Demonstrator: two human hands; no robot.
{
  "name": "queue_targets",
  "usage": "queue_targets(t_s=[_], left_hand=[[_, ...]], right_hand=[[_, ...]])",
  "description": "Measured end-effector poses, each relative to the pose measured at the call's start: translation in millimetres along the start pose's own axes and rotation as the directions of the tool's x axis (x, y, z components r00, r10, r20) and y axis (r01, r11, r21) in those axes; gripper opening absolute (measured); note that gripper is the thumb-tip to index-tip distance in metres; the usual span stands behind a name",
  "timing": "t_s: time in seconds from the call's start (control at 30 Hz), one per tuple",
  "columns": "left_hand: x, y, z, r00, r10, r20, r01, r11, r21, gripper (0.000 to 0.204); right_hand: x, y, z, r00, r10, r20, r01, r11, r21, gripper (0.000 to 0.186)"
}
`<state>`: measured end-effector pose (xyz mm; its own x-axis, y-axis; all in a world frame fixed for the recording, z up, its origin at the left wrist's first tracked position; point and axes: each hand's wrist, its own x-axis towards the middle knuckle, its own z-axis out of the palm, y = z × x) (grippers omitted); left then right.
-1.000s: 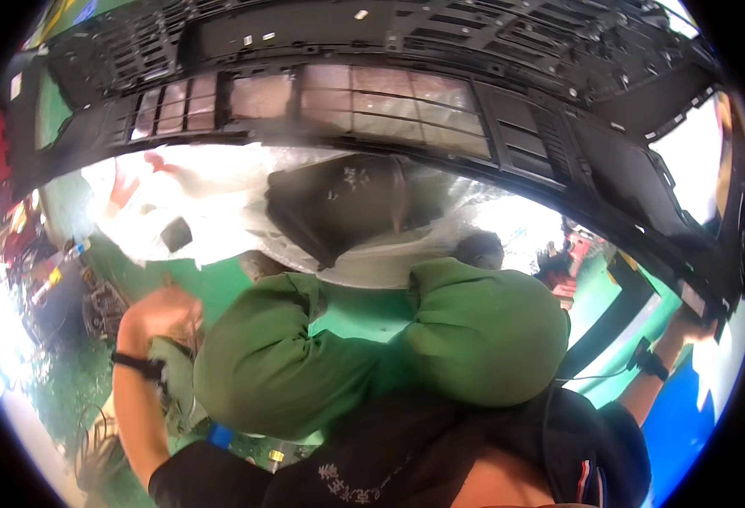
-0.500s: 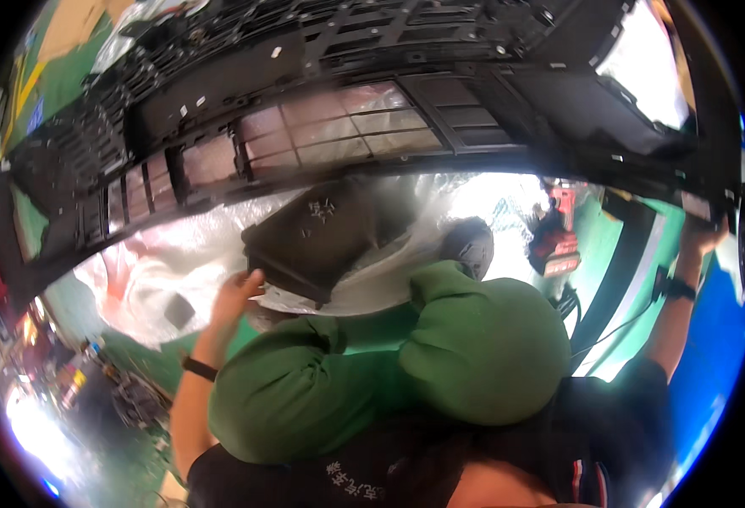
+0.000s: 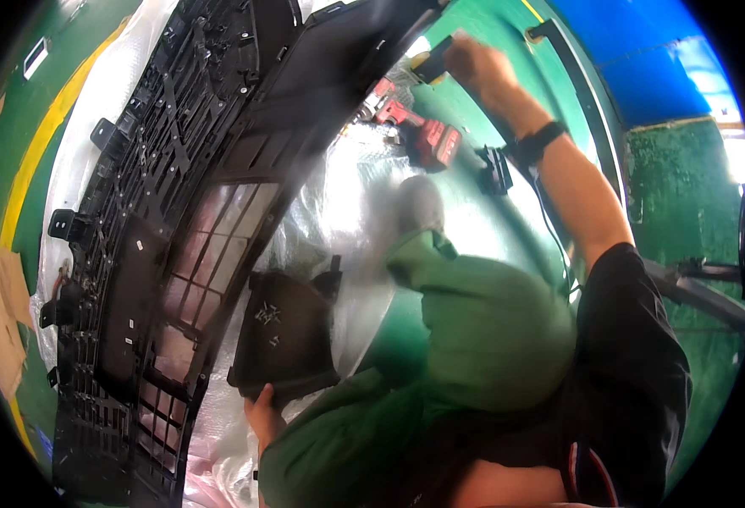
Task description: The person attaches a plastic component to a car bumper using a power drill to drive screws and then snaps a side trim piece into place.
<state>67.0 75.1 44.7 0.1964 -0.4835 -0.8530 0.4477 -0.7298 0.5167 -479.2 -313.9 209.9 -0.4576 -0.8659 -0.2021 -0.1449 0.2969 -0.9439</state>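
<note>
A black plastic tray-like part (image 3: 292, 343) lies beside the large grille panel, with a small pile of silvery fasteners (image 3: 268, 315) on it. My left hand (image 3: 264, 415) grips the near edge of this part, one finger lying over the rim and the others mostly hidden. Stretched out to the far right, my right hand (image 3: 480, 68) is closed and a little blurred. Close to its fingers is a dark block with a yellowish side (image 3: 432, 61); I cannot make out whether it is held. The big black vehicle grille panel (image 3: 245, 161) stands slantwise on the left.
A red cordless power tool (image 3: 432, 140) rests beyond my knee on the green floor. Clear bubble wrap (image 3: 330, 195) spreads under the panel. A dark metal bar and a cable run beneath my right forearm. Cardboard (image 3: 0, 313) and a yellow floor line (image 3: 55, 110) lie far left.
My view has swung to the right, so the panel now slants. My right hand has come away from the panel's right end, and my left hand now touches the tray-like part's edge.
</note>
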Motion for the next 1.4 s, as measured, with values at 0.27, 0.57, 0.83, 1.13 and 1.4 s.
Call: queue_targets(t_s=[0.27, 0.57, 0.83, 1.13, 1.4], left_hand=[[-5, 48, 23, 0.970, 0.181, 0.160, -0.175, 0.983, -0.048, 0.046], [-16, 99, 94, 0.937, 0.205, 0.282, -0.253, 0.956, 0.147, 0.033], [-38, 194, 154, 0.853, 0.184, 0.489, -0.398, 0.834, 0.381, 0.062], [-50, 321, 188, 0.864, 0.489, 0.121, -0.483, 0.735, 0.476, 0.052], [-50, 326, 242, 0.895, 0.446, 0.022, -0.410, 0.802, 0.433, 0.039]], right_hand=[[-175, 26, 99, 0.478, 0.408, 0.778, 0.055, 0.870, -0.490, 0.069], [-167, 13, 122, 0.319, 0.546, 0.774, 0.286, 0.723, -0.628, 0.073], [-46, 60, 14, 0.208, -0.172, 0.963, 0.851, 0.517, -0.092, 0.039], [43, -59, -190, 0.953, 0.032, 0.300, -0.074, 0.989, 0.131, 0.009], [128, -44, -326, 0.983, 0.134, 0.129, -0.154, 0.975, 0.161, 0.002]])
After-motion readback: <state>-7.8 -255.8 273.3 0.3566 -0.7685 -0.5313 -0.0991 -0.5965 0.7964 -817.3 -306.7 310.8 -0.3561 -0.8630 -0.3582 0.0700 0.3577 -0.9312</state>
